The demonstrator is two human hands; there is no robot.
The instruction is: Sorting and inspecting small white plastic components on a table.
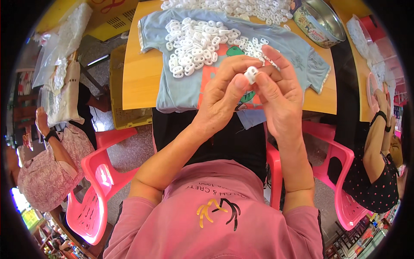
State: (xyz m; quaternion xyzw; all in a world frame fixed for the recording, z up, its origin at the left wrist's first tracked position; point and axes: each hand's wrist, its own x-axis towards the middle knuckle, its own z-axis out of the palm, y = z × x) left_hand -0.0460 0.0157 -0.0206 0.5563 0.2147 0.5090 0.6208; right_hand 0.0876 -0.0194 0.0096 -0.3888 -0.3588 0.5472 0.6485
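Above the table edge, my left hand (225,93) and my right hand (280,88) meet, thumbs and fingertips closed on one small white plastic piece (251,74) with holes, which looks like a cord lock. Behind the fingers of my right hand, more white shows, and I cannot tell whether it is held. A pile of the same white two-holed pieces (196,45) lies just beyond my hands on a light blue T-shirt (177,93) with an orange and green print. A smaller cluster of white pieces (250,46) sits to the right of that pile, partly hidden by my right hand.
More white pieces (233,7) are heaped at the table's (133,90) far side. A round metal tin (320,23) stands at the far right. Pink plastic chairs (97,190) flank me. People sit on both sides, with a yellow crate (120,90) at the left.
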